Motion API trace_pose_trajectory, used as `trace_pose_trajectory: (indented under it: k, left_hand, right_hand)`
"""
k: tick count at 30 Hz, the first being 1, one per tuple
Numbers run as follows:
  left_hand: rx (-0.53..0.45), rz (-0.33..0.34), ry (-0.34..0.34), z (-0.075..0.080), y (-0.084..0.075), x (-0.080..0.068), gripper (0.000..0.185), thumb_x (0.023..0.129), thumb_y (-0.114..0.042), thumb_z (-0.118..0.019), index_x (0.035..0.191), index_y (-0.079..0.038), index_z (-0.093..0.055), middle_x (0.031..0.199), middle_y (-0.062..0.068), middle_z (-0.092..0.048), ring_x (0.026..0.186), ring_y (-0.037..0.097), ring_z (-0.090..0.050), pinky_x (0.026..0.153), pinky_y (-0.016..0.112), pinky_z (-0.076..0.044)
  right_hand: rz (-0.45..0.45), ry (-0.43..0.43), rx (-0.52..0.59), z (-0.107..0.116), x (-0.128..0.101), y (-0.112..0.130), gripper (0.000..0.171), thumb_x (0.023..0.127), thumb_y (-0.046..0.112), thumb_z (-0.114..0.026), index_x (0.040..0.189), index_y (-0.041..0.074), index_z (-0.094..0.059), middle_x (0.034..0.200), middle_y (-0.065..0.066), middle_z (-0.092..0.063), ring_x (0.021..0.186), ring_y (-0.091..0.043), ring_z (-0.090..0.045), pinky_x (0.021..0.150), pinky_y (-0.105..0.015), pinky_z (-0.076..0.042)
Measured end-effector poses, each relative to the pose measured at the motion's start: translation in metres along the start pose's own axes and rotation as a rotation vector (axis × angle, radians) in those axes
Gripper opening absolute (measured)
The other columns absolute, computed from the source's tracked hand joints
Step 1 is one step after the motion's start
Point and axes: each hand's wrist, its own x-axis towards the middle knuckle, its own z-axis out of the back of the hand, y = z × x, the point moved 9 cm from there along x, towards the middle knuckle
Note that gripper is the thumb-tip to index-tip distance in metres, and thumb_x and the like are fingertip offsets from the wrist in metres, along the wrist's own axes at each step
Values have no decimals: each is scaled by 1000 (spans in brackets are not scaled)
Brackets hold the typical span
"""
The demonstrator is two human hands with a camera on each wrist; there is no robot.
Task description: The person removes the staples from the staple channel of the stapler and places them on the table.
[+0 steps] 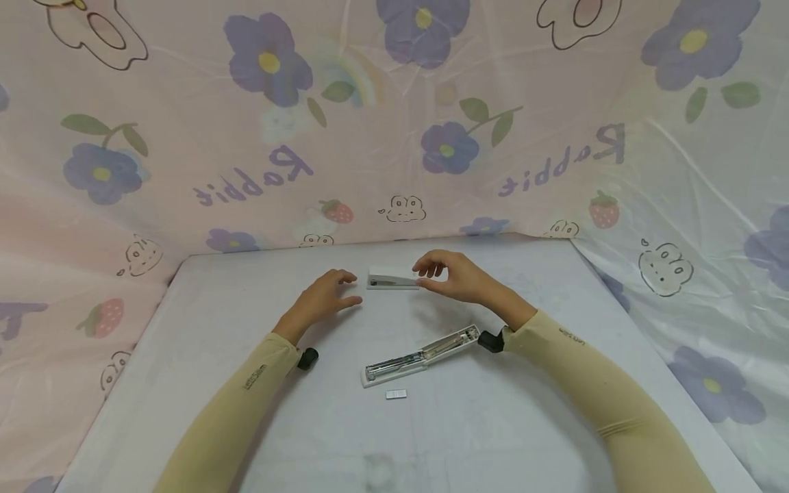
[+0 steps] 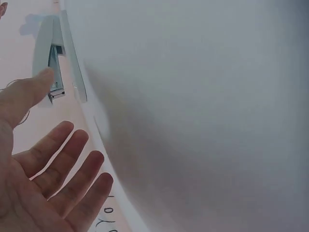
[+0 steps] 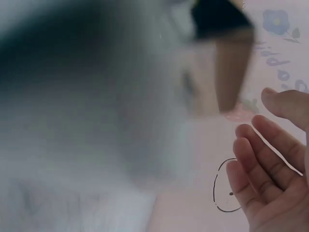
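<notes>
backdrop: pink plastic sheet [image 1: 185, 171] printed with purple flowers, strawberries and mirrored "Rabbit" lettering; hung behind and along both sides of the table.
table: pale grey-white top [image 1: 524, 424], scuffed; both forearms are laid over it in beige sleeves [image 1: 592, 383].
opened stapler: white stapler [image 1: 421, 356] folded out flat, metal staple channel exposed; laid diagonally at table centre, between the two forearms, nearer the person than the closed one. Not touched by either hand.
closed stapler: small white stapler [image 1: 392, 279], set at the far middle of the table, between the two hands. Also seen in the left wrist view [image 2: 54, 63], metal mouth facing the camera.
right hand: right hand [image 1: 453, 275] held at the closed stapler's right end. Fingers curved down and kept close together, fingertips at or just over that end; actual contact cannot be told from the head view. In the right wrist view the fingers [image 3: 263, 159] are seen relaxed and slightly bent with nothing between them; the stapler is not shown there, and most of that frame is blurred.
left hand: left hand [image 1: 322, 298] laid palm-down, just left of the closed stapler, apart from it. Fingers loosely extended and slightly spread [image 2: 63, 169], nothing gripped.
wrist cameras: black unit at each cuff [image 1: 307, 358], [image 1: 490, 340].
staple strip: short silver block of staples [image 1: 396, 394], laid on the table just in front of the opened stapler's near end, not touching it.
</notes>
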Motion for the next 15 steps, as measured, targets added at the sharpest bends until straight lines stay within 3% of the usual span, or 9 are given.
trace_pose_trajectory:
  k: [8,15]
  left_hand:
    - [-3,-10,29,-3,0,14,58,100,-34,-78,146,-4,-60,145,18,-62,137,38,-56,116,59,-44]
    - [18,-27,49,-6,-4,23,56,101,-32,-78,146,-5,-61,145,16,-63,138,39,-55,117,59,-42]
  right_hand:
    - [-38,5,-39,9,4,-8,29,99,17,-80,123,2,-73,115,-11,-75,99,-23,-67,91,-54,-55]
    - [-42,0,-52,13,11,-22,26,99,16,-80,121,4,-73,113,-13,-74,99,-25,-67,91,-54,-56]
